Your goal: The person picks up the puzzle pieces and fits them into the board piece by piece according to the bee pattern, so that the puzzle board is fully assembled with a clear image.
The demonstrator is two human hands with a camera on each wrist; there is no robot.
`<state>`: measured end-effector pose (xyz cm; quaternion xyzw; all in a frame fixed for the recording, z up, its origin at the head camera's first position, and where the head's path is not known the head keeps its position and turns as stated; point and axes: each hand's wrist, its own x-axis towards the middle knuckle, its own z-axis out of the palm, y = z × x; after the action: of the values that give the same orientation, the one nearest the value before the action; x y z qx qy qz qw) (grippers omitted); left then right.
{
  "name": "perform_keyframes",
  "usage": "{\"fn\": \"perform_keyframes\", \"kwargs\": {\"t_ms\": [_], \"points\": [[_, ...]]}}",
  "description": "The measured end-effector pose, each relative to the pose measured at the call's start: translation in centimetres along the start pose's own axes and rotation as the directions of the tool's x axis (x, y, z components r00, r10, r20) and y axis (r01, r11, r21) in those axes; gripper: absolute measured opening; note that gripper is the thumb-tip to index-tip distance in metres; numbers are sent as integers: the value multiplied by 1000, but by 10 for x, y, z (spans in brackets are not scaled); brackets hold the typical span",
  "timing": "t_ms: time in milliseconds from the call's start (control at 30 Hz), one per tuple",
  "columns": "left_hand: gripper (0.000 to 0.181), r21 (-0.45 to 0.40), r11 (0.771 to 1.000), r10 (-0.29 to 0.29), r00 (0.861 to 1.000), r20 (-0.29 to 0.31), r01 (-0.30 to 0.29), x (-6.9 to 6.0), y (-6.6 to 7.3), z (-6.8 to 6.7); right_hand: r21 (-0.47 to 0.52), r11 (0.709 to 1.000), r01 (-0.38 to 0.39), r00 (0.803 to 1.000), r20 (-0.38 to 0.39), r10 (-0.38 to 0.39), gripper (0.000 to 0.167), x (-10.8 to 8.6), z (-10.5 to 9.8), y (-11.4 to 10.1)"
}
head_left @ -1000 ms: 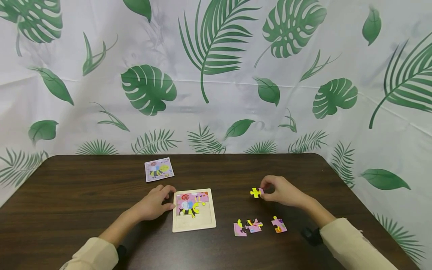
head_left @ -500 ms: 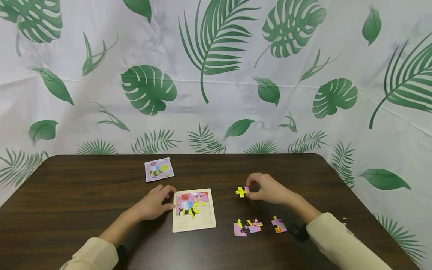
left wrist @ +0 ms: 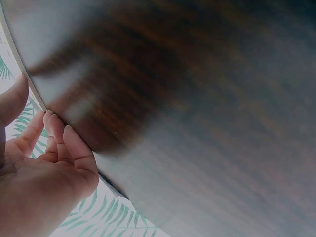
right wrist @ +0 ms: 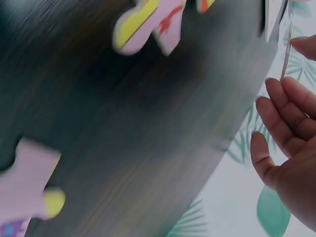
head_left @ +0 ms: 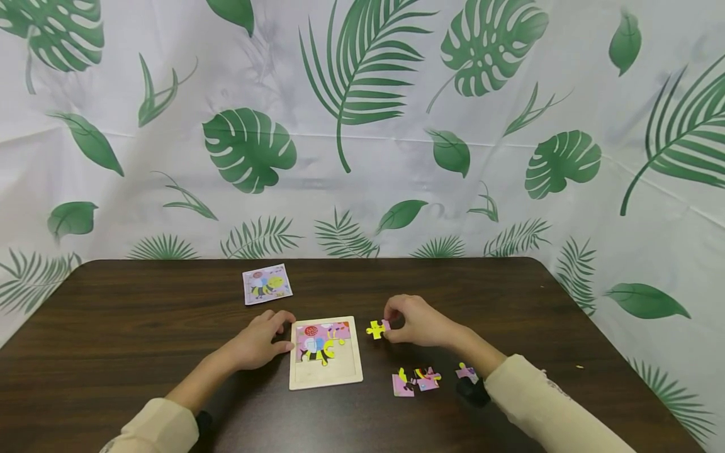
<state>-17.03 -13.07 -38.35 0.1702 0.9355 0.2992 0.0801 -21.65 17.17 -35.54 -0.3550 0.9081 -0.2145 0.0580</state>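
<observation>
My right hand (head_left: pixel 421 322) pinches a yellow and pink jigsaw piece (head_left: pixel 375 329) between thumb and forefinger, just right of the wooden puzzle tray (head_left: pixel 340 366). In the right wrist view that piece (right wrist: pixel 287 57) appears edge-on, its other fingers relaxed below. A partly filled bee picture (head_left: pixel 318 345) covers the upper left of the tray, and bare wood shows at lower right. My left hand (head_left: pixel 257 343) rests at the tray's left side. Thumb and forefinger touch its edge, seen also in the left wrist view, where the hand (left wrist: pixel 54 173) has its fingers loosely bent.
Loose jigsaw pieces lie right of the tray: a pink and yellow one (head_left: pixel 403 384), one beside it (head_left: pixel 428 379), and another (head_left: pixel 466 371) partly covered by the right wrist. A bee picture card (head_left: pixel 267 284) lies behind the left hand on the dark wooden table (head_left: pixel 170 296).
My right hand has moved left with the yellow and pink jigsaw piece, from the right side of the table to near the tray. The left hand and tray have stayed put.
</observation>
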Motion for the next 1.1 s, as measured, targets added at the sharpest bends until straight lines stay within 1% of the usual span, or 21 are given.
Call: {"fn": "perform_keyframes", "kwargs": {"t_ms": [267, 433, 733, 1100], "points": [[37, 6, 1000, -8, 1000, 5, 8, 1, 0, -1, -4, 1000, 15, 1000, 5, -15, 14, 13, 13, -16], [36, 14, 1000, -1, 1000, 0, 1, 0, 0, 0, -11, 1000, 10, 1000, 21, -10, 14, 19, 20, -25], [35, 17, 1000, 15, 1000, -2, -15, 1, -1, 0, -42, 999, -32, 997, 67, 35, 16, 25, 31, -37], [34, 20, 1000, 5, 1000, -3, -5, 0, 0, 0, -68, 997, -21, 998, 52, 24, 17, 27, 37, -42]]}}
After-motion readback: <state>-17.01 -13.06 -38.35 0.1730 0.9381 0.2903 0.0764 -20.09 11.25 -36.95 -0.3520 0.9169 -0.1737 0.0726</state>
